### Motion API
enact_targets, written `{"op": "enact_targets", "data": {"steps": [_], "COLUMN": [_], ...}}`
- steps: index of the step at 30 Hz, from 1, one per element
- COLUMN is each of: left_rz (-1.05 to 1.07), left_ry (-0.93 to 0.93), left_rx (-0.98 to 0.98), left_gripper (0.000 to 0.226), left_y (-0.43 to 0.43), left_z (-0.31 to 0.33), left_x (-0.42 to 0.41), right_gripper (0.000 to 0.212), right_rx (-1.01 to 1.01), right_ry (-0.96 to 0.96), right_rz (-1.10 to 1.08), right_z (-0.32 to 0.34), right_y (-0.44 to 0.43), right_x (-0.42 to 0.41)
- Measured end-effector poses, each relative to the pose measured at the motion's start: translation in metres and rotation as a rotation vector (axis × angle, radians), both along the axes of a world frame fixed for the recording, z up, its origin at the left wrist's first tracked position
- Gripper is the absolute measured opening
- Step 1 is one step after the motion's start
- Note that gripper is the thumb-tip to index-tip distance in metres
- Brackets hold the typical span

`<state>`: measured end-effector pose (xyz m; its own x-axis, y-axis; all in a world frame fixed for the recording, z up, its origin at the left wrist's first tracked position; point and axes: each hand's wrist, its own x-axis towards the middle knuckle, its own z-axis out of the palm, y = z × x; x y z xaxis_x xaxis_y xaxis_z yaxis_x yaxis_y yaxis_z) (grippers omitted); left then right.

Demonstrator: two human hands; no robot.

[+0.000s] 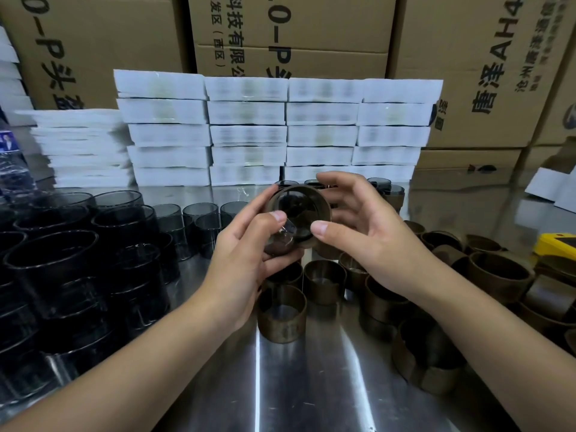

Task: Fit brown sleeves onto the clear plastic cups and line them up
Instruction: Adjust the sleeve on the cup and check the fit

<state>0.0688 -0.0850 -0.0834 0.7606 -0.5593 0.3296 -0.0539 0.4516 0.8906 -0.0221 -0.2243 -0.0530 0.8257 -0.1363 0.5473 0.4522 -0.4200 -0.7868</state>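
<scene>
— Left forearm (131, 363) and right forearm (498, 347) come in from the bottom edge, closest to the camera. What do the hands hold?

— The left hand (246, 260) grips a clear cup (282, 243), which is tilted. The thumb lies on top and the fingers are curled under it. The right hand (361, 232) pinches a brown sleeve (325, 213) between the thumb and the curled fingers.

— Where is the sleeve on the cup?

— It goes around the cup. One end of the cup sticks out of it toward the left palm. Whether the sleeve sits fully in place, one cannot tell.

— Does the cup touch the table?

— No. Both hands hold it in the air above the steel table (311, 385).

— What lies around the grip?

— Just below it stand sleeved cups (282, 313), close together. To its right is a heap of more brown sleeves (495, 275); whether each holds a cup is not clear. To its left many bare cups (124, 219), dark-tinted, are stacked. Behind it white flat packs (249, 113) are piled in front of cardboard cartons (296, 32). At the far right a yellow object (558, 241) is cut off by the edge.
</scene>
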Motion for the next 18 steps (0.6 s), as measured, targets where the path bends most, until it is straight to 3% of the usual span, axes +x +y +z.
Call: {"op": "enact_targets", "data": {"steps": [6,14,18], "left_rz": [0.012,0.025,-0.062], "left_ry": [-0.038,-0.072,-0.053], "left_rx": [-0.023,-0.015,-0.004], "left_gripper": [0.071,0.071,0.06], "left_y": [0.001,0.002,0.001], "left_z": [0.001,0.002,0.002], "left_x": [-0.002,-0.004,-0.007], "right_gripper": [0.041,0.026,0.014], "right_rx": [0.096,0.066,0.098], "right_ry": [-0.003,-0.011,-0.064], "right_rz": [0.051,0.014,-0.059], "right_z": [0.004,0.006,0.005], "right_y": [-0.007,-0.012,-0.012], "right_x": [0.0,0.0,0.003]}}
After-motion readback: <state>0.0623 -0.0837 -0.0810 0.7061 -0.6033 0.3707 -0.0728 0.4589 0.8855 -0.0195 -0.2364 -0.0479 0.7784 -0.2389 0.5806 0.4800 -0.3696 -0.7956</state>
